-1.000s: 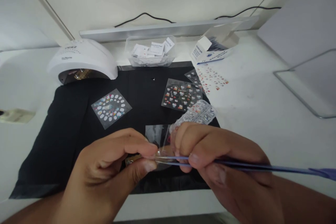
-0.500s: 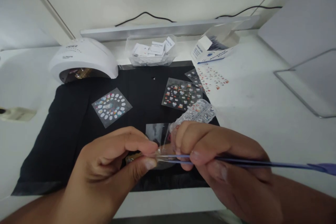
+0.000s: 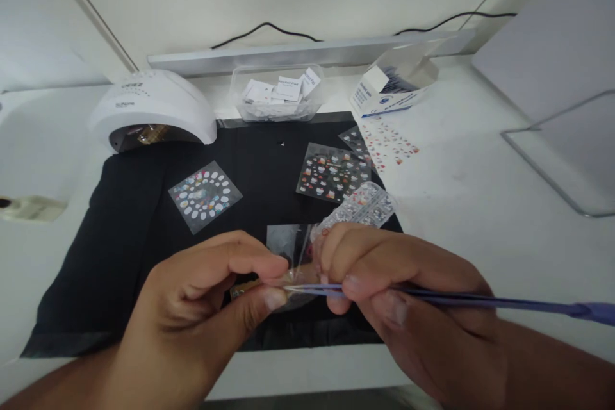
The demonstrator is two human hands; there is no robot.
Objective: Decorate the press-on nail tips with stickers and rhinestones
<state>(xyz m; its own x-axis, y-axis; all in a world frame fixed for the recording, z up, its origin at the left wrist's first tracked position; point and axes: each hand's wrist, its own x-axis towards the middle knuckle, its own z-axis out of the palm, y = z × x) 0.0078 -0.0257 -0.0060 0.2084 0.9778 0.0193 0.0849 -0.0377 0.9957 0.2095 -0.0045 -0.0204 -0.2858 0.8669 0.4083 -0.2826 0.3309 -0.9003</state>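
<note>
Purple tweezers (image 3: 480,300) in right hand (image 3: 423,333), above black mat (image 3: 120,256) front edge.

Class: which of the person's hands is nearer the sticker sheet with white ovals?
Left. The left hand is just below the sticker sheet in the picture; the right hand, gripping blue tweezers, is farther off to its lower right.

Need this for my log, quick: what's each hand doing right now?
Left hand: closed, pinching a small clear piece.
Right hand: closed, holding blue tweezers.
</note>
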